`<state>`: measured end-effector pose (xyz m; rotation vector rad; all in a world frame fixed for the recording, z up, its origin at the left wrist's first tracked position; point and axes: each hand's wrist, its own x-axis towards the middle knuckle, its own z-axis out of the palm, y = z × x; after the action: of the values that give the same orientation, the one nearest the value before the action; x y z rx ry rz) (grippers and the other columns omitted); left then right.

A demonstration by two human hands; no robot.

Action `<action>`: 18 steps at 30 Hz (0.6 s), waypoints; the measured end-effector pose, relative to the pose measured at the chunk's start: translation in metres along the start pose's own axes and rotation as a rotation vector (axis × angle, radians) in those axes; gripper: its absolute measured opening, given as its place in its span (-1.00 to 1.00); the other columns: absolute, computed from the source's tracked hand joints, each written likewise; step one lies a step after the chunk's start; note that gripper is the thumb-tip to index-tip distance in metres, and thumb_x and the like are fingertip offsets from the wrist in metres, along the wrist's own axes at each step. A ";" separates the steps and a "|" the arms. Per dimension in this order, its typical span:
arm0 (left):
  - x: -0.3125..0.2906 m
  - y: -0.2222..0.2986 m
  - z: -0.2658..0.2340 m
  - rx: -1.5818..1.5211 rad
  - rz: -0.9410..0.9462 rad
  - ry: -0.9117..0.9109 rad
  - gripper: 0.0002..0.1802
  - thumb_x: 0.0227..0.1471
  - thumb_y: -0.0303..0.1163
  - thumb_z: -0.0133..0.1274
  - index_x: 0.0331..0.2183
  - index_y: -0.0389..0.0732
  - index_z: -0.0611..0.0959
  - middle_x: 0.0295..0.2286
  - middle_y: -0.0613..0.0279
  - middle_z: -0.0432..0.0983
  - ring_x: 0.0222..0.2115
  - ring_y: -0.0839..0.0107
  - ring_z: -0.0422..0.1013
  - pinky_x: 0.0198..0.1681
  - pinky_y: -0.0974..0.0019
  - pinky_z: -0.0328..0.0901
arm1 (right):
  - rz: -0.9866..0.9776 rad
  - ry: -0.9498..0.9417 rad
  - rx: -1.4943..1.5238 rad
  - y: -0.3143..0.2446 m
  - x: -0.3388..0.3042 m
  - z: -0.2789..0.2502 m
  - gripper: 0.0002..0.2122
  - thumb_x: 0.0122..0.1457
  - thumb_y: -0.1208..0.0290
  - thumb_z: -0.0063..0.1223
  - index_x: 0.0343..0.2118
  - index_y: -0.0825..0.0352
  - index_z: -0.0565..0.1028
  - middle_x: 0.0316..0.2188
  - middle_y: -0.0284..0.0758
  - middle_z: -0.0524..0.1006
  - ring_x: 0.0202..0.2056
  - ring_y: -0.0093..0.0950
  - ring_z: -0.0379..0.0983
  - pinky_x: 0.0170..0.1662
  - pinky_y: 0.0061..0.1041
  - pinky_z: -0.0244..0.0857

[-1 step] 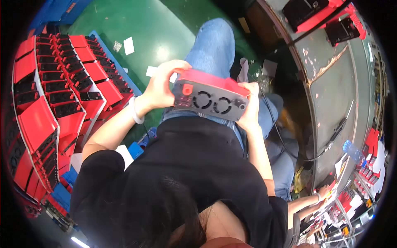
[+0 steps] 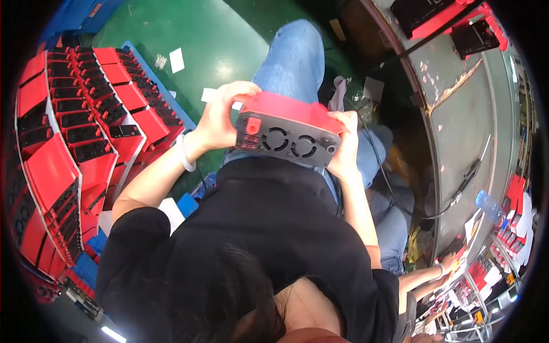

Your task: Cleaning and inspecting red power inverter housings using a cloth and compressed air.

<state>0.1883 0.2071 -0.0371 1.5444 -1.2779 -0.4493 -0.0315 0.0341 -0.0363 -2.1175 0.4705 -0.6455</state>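
A red power inverter (image 2: 285, 131) is held up above my lap, its black end panel with two round fan grilles turned toward me. My left hand (image 2: 223, 117) grips its left end, thumb at the panel's edge and fingers over the red top. At the right end, my right hand (image 2: 344, 150) is closed round the corner, with fingertips on the red casing. The underside of the inverter is hidden.
On my left stand tall stacks of similar red and black inverters (image 2: 80, 131) on a blue pallet (image 2: 132, 51). A worn grey workbench (image 2: 457, 131) curves along the right, with a black cable (image 2: 394, 197) and a water bottle (image 2: 489, 206). A co-worker's hands (image 2: 449, 264) work beyond.
The inverter has shifted very slightly left in the picture, with both hands still holding it.
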 end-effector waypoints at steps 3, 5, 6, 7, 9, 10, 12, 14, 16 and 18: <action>-0.001 0.000 -0.001 0.052 0.074 -0.021 -0.29 -0.43 -0.43 0.38 -0.15 -0.19 0.40 -0.17 0.07 0.46 -0.14 0.11 0.43 -0.06 0.17 0.30 | -0.011 0.039 -0.052 -0.002 -0.006 0.001 -0.44 -0.31 0.52 0.34 -0.12 0.31 0.38 -0.42 -0.23 0.33 -0.41 -0.32 0.35 -0.37 -0.44 0.30; 0.003 0.005 0.003 0.031 0.100 0.000 -0.30 -0.42 -0.45 0.37 -0.15 -0.19 0.40 -0.17 0.07 0.47 -0.12 0.09 0.43 -0.06 0.16 0.31 | -0.025 0.050 -0.046 0.001 -0.008 -0.001 -0.44 -0.31 0.49 0.35 -0.13 0.30 0.39 -0.42 -0.24 0.33 -0.42 -0.34 0.34 -0.37 -0.44 0.29; 0.003 0.005 0.003 0.060 0.110 -0.004 -0.30 -0.42 -0.43 0.37 -0.15 -0.18 0.40 -0.17 0.05 0.47 -0.12 0.07 0.43 -0.06 0.16 0.31 | -0.024 0.050 -0.042 0.000 -0.009 0.000 -0.44 -0.31 0.49 0.35 -0.13 0.30 0.39 -0.42 -0.24 0.33 -0.42 -0.34 0.34 -0.37 -0.44 0.29; 0.000 0.005 0.003 0.062 0.109 -0.002 -0.30 -0.42 -0.43 0.37 -0.15 -0.18 0.40 -0.17 0.05 0.47 -0.12 0.07 0.43 -0.06 0.16 0.31 | -0.021 0.048 -0.029 0.000 -0.010 0.000 -0.44 -0.30 0.49 0.35 -0.12 0.30 0.39 -0.42 -0.24 0.33 -0.42 -0.33 0.34 -0.37 -0.45 0.29; -0.002 0.005 0.004 0.098 0.128 0.008 -0.31 -0.42 -0.41 0.37 -0.16 -0.18 0.41 -0.18 0.06 0.48 -0.12 0.07 0.43 -0.06 0.16 0.31 | -0.026 0.046 -0.016 0.000 -0.011 -0.001 -0.44 -0.30 0.49 0.35 -0.12 0.30 0.39 -0.43 -0.25 0.33 -0.42 -0.33 0.33 -0.37 -0.46 0.28; -0.003 0.005 0.003 0.102 0.130 0.012 -0.31 -0.42 -0.41 0.37 -0.16 -0.18 0.41 -0.18 0.06 0.48 -0.12 0.07 0.43 -0.06 0.16 0.31 | -0.019 0.045 -0.013 0.000 -0.012 -0.001 -0.44 -0.29 0.50 0.35 -0.11 0.31 0.39 -0.41 -0.25 0.33 -0.40 -0.35 0.33 -0.36 -0.47 0.28; 0.000 0.007 0.004 0.166 0.182 0.029 -0.30 -0.43 -0.34 0.38 -0.15 -0.20 0.44 -0.20 0.07 0.49 -0.15 0.10 0.44 -0.07 0.16 0.30 | -0.024 0.042 -0.009 0.001 -0.015 0.001 -0.43 -0.29 0.50 0.34 -0.11 0.31 0.38 -0.39 -0.25 0.33 -0.39 -0.36 0.33 -0.34 -0.48 0.27; 0.008 0.011 0.005 0.168 0.184 0.015 -0.30 -0.43 -0.31 0.39 -0.15 -0.21 0.46 -0.21 0.08 0.50 -0.16 0.12 0.44 -0.08 0.16 0.30 | 0.044 0.059 0.056 0.008 -0.021 -0.001 -0.43 -0.28 0.52 0.34 -0.10 0.32 0.38 -0.34 -0.24 0.31 -0.35 -0.39 0.32 -0.30 -0.51 0.26; 0.017 0.019 0.004 0.185 0.168 -0.039 -0.30 -0.46 -0.31 0.40 -0.17 -0.24 0.48 -0.21 0.06 0.51 -0.16 0.10 0.45 -0.08 0.13 0.30 | 0.122 0.039 0.078 0.017 -0.029 0.000 -0.42 -0.26 0.44 0.33 -0.10 0.39 0.33 -0.28 -0.26 0.29 -0.23 -0.37 0.31 -0.12 -0.47 0.21; 0.022 0.018 0.007 0.141 0.215 -0.072 -0.30 -0.47 -0.28 0.41 -0.19 -0.24 0.50 -0.22 0.06 0.50 -0.17 0.11 0.45 -0.09 0.14 0.30 | 0.268 0.057 0.174 0.022 -0.036 0.004 -0.40 -0.28 0.50 0.33 -0.10 0.38 0.30 -0.23 -0.30 0.28 -0.14 -0.44 0.29 -0.02 -0.49 0.18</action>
<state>0.1822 0.1862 -0.0172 1.4961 -1.5412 -0.2840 -0.0605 0.0433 -0.0665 -1.8356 0.6911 -0.5709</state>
